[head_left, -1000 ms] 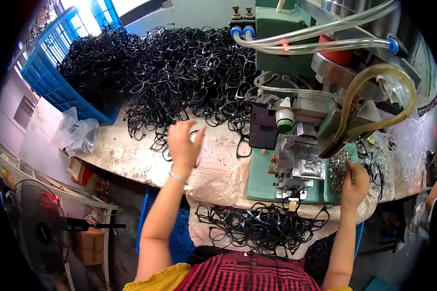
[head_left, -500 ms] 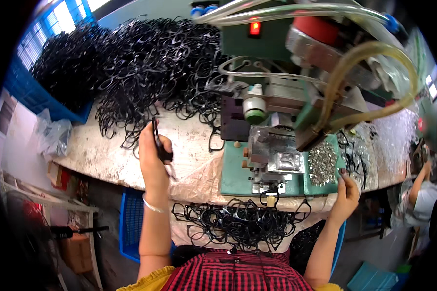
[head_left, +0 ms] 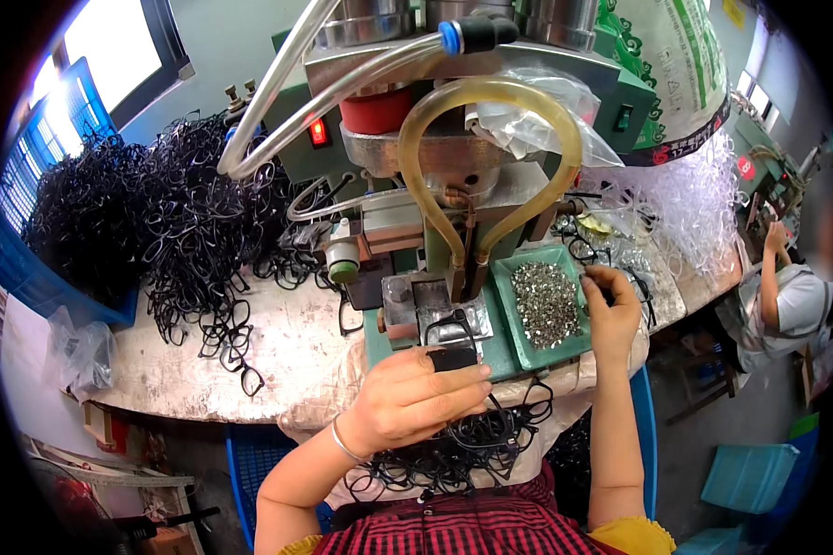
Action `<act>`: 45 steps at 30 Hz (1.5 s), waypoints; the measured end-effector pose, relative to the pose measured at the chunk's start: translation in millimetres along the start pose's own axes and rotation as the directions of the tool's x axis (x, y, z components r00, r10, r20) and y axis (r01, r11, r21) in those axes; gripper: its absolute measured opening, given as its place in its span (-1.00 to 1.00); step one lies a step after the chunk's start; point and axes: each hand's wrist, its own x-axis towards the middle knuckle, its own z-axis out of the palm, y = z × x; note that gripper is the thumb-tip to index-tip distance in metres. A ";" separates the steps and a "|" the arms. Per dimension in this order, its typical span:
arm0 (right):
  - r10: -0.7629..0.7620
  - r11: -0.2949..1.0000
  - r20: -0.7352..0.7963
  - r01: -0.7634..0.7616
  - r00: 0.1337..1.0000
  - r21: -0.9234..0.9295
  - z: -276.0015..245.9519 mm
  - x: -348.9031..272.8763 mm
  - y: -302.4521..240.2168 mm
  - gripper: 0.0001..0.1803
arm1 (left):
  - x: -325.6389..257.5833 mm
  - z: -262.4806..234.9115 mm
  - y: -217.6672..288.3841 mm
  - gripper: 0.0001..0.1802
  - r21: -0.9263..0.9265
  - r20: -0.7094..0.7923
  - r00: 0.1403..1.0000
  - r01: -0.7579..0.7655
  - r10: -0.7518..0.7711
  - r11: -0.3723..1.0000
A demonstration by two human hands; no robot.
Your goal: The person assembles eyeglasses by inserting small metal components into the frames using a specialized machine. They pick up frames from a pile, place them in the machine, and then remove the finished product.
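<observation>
My left hand (head_left: 412,400) is closed round a black eyeglass frame (head_left: 467,326), just in front of the machine's metal fixture (head_left: 426,298). A dark patch covers part of its fingers; I cannot make out whether it belongs to the frame. My right hand (head_left: 613,314) is at the right rim of a green tray (head_left: 507,326), thumb and fingers pressed together. Anything they pinch is too small to make out. Small shiny metal parts (head_left: 546,303) fill much of that tray. More black eyeglass frames (head_left: 477,453) lie in a heap on the cloth before me, partly behind my left forearm.
A large pile of black eyeglass frames (head_left: 190,208) covers the table's left, beside a blue crate (head_left: 74,296). Over the fixture stands the machine with a looped yellowish hose (head_left: 565,139). Clear plastic strands (head_left: 690,199) are heaped at right. Another person (head_left: 791,301) sits farther right.
My left hand has moved right, from over the table to the fixture, with the eyeglass frame. My right hand stays beside the tray. The view has swung to the right.
</observation>
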 end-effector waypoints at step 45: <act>-0.033 0.999 0.179 0.030 0.983 0.019 -18.4 -75.5 -21.1 -0.84 | -244.1 -180.1 -16.8 -0.77 0.532 -0.033 0.426 0.773 -0.904 0.345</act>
